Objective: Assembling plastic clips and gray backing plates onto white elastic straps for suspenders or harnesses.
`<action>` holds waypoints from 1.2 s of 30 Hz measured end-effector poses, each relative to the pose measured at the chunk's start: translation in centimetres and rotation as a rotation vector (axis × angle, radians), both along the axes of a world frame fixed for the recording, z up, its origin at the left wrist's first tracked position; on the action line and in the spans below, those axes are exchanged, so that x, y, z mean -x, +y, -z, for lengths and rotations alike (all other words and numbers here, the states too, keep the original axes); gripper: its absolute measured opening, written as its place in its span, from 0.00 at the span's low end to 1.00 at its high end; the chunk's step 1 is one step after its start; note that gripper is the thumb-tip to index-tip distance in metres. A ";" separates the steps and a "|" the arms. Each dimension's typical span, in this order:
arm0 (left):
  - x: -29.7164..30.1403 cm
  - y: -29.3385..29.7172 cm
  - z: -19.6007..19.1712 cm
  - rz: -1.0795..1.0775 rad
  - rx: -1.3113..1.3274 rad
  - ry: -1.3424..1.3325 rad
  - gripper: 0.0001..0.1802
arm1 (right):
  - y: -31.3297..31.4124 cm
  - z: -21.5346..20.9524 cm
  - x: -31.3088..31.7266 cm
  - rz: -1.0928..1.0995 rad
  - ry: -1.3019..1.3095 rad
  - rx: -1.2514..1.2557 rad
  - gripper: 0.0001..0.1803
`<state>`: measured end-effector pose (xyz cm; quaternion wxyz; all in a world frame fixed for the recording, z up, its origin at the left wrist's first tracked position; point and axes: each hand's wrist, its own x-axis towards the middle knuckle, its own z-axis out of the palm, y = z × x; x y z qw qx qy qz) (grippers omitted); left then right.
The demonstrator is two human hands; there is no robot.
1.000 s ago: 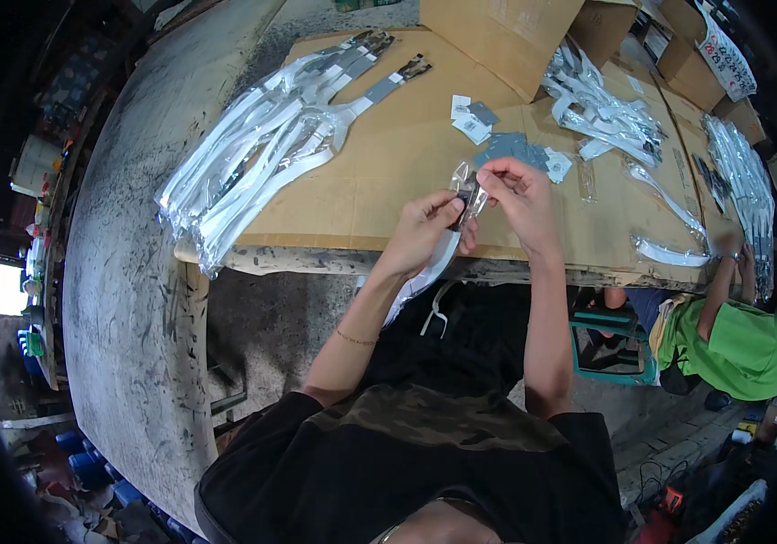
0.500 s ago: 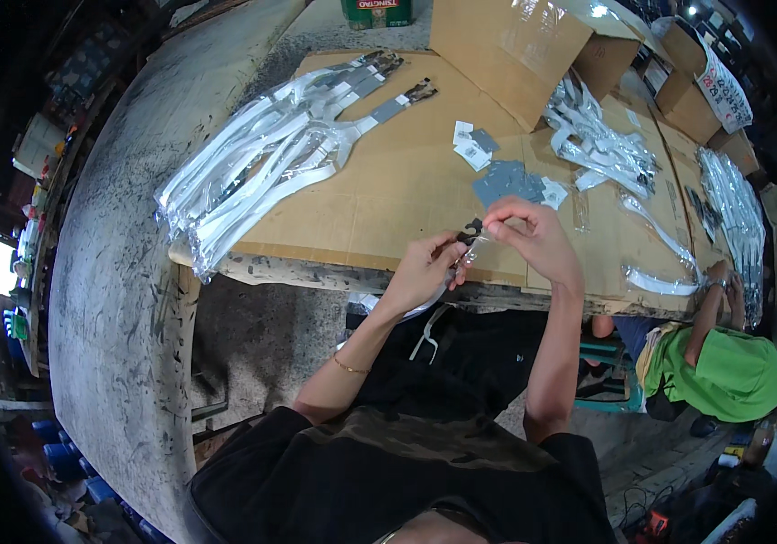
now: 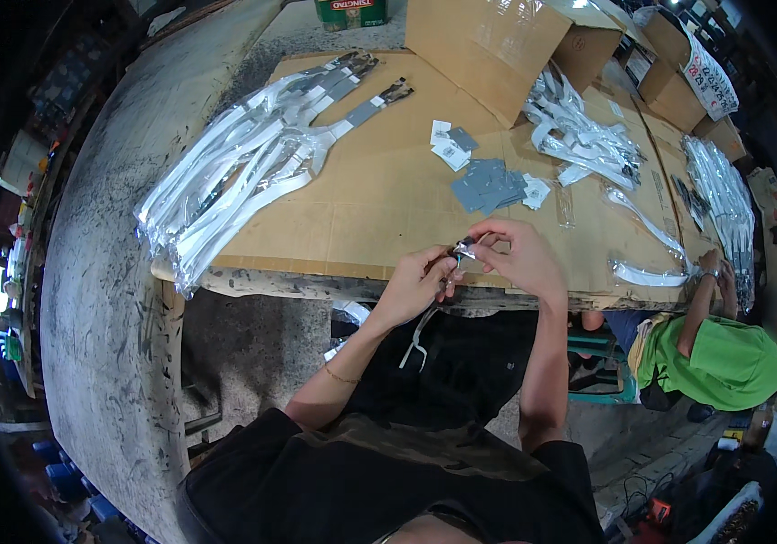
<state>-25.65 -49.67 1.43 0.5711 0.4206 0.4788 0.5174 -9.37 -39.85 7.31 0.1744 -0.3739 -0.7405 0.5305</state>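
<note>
My left hand (image 3: pixel 417 286) and my right hand (image 3: pixel 522 261) meet just above the table's near edge. Both are closed, fingertips pinching the dark top end of a clear plastic sleeve (image 3: pixel 463 249). Most of that sleeve is covered by my fingers, and what hangs below the left hand is only partly visible. Beyond my hands, grey cards (image 3: pixel 488 186) lie in a loose heap, with a few white cards (image 3: pixel 451 154) beside them. On the left of the cardboard rests a pile of white straps in clear sleeves (image 3: pixel 234 172), their grey-and-dark ends pointing away from me.
More sleeved white straps (image 3: pixel 583 136) spill beside an open cardboard box (image 3: pixel 474 54). A single strap (image 3: pixel 646 275) lies to the right. At the far right a person in a green shirt (image 3: pixel 714 363) works near another strap bundle (image 3: pixel 723 218). A green container (image 3: pixel 350 13) stands at the back.
My right fingertips have come down closer to my left hand, and the dark end between them has tilted. The whole scene has shifted slightly left in view.
</note>
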 end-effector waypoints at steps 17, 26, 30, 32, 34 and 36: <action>2.3 -1.6 1.3 -0.044 0.074 -0.004 0.09 | 1.3 2.8 3.5 0.149 0.362 0.084 0.07; 2.0 -2.3 1.3 -0.047 0.079 0.013 0.11 | 0.7 1.4 2.2 -0.019 0.133 -0.082 0.08; 1.7 -2.6 1.8 -0.070 0.035 -0.015 0.10 | 0.0 0.4 2.0 -0.095 0.155 -0.093 0.06; 1.6 -2.7 2.1 -0.069 0.024 -0.016 0.10 | 0.0 -0.1 2.0 -0.164 0.134 -0.207 0.06; 1.6 -2.8 2.1 -0.070 0.015 -0.014 0.10 | -0.2 -0.4 1.9 -0.163 0.105 -0.257 0.05; 1.8 -2.9 1.6 -0.058 0.032 -0.004 0.11 | -0.3 -0.6 2.1 -0.164 0.077 -0.305 0.05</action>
